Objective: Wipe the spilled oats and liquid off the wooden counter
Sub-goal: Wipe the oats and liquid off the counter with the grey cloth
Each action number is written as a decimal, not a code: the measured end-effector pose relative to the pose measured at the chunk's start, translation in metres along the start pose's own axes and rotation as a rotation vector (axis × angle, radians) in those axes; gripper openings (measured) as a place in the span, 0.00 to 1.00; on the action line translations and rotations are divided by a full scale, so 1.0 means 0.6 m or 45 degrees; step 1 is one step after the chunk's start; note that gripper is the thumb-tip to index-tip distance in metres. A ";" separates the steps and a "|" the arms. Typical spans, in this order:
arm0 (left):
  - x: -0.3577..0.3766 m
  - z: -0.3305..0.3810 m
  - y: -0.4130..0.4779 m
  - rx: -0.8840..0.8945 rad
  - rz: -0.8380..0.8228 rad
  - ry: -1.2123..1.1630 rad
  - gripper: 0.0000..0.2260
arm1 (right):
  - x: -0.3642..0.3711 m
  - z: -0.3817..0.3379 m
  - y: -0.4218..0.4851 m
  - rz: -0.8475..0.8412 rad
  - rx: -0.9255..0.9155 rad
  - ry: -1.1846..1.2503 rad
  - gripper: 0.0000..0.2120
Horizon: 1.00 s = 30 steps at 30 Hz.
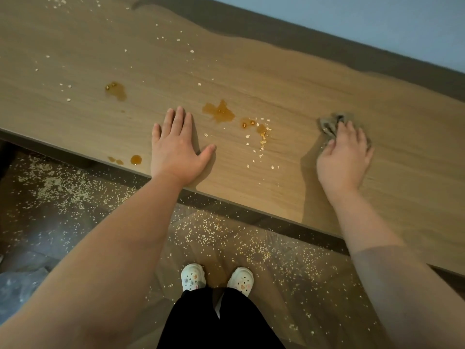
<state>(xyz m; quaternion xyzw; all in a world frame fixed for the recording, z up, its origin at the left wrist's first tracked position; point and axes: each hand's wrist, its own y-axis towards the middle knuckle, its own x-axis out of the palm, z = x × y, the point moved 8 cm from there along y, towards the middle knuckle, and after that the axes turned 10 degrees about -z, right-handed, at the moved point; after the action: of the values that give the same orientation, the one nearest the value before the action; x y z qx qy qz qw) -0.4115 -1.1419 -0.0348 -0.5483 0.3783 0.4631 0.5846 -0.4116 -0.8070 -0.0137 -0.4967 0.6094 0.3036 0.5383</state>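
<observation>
The wooden counter runs diagonally across the view. Amber liquid lies on it in several puddles: one at the left, one in the middle, smaller ones with oats to its right, and drops near the front edge. Loose oat flakes are scattered over the far left part. My left hand rests flat on the counter, fingers straight, just left of the middle puddle. My right hand presses a crumpled brown-grey cloth onto the counter, to the right of the spills.
A dark strip and a pale wall run behind the counter. Many oats cover the floor below the front edge. My feet in white clogs stand on the floor. Clear crumpled plastic lies at the lower left.
</observation>
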 end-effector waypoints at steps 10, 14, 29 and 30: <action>-0.001 0.001 -0.001 -0.004 -0.017 0.031 0.39 | 0.034 -0.075 -0.035 -0.205 -0.432 -0.204 0.25; 0.000 0.002 0.000 -0.002 -0.022 0.011 0.39 | 0.035 -0.015 -0.091 -0.167 -0.266 -0.243 0.25; 0.003 0.003 0.001 0.004 -0.092 0.018 0.40 | 0.065 -0.109 -0.121 -0.148 0.142 -0.153 0.29; 0.004 0.004 0.000 0.007 -0.096 0.013 0.39 | 0.073 -0.139 -0.120 -0.154 0.119 -0.147 0.28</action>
<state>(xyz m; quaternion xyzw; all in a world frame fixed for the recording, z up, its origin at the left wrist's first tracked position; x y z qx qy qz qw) -0.4112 -1.1390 -0.0368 -0.5628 0.3616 0.4369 0.6014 -0.3706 -0.9178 -0.0242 -0.4888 0.5598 0.2699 0.6123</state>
